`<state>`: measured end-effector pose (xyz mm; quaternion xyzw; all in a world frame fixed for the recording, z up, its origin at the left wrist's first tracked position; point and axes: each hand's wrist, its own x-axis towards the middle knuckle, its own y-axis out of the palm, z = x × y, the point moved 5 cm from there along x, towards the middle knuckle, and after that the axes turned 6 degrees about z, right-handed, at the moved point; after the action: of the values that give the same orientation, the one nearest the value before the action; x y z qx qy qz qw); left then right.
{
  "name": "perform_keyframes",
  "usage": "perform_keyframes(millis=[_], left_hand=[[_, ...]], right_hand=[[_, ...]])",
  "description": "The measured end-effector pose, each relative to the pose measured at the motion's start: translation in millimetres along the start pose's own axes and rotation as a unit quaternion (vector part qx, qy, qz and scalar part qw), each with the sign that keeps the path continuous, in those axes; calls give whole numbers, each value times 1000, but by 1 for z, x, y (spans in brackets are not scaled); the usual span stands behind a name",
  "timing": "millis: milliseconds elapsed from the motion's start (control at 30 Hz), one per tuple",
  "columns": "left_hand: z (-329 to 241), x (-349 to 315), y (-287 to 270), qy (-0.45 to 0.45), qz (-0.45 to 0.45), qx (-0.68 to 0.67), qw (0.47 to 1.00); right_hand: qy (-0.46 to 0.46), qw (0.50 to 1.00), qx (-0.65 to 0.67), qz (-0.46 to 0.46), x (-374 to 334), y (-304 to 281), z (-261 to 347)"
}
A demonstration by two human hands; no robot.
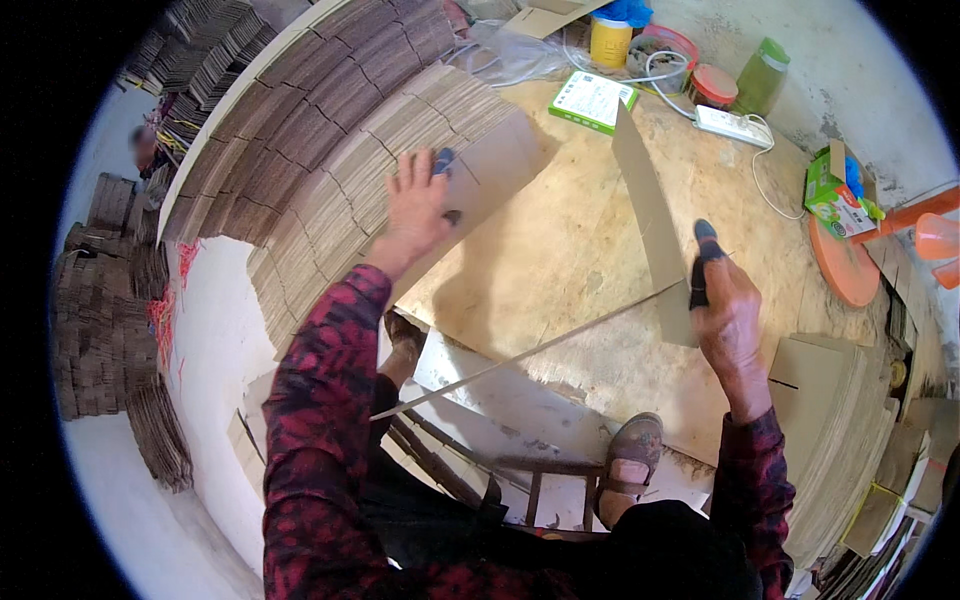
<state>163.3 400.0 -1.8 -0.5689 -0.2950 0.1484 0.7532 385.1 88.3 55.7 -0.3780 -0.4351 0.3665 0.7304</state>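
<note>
My right hand (728, 315), with dark covers on some fingers, is closed on grey-brown cardboard strips. One cardboard strip (645, 195) stands slanting up and away from the hand. Another, a long thin strip (530, 350) seen nearly edge-on, reaches down to the left toward my left forearm. The two meet near my right fingers; whether they are joined there I cannot tell. My left hand (418, 200) lies with fingers spread at the near side of a long row of packed cardboard pieces (390, 140), above a flat sheet face. Dark covers show on its thumb and a finger.
A wooden board (520, 270) bears the work. Along its far side stand a green-white box (592, 100), yellow tub (610, 42), power strip (733, 125) and green container (762, 75). Stacked cardboard (825, 420) is at the right, near an orange stand (845, 265). My feet show below.
</note>
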Motion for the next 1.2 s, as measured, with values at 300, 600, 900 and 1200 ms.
perform_keyframes(millis=[300, 600, 900, 1200], left_hand=[[12, 3, -16, -3, 126, -251, 960], [-101, 29, -5, 89, 163, -319, 929], [-161, 28, -18, 124, 192, -287, 930], [-188, 15, -41, 143, 212, -327, 910]], right_hand=[[92, 980, 2, 177, 26, 52, -24], [7, 987, 143, 75, 22, -22, 31], [20, 988, 148, 40, -1, -31, 14], [33, 991, 104, 72, -19, -32, 8]])
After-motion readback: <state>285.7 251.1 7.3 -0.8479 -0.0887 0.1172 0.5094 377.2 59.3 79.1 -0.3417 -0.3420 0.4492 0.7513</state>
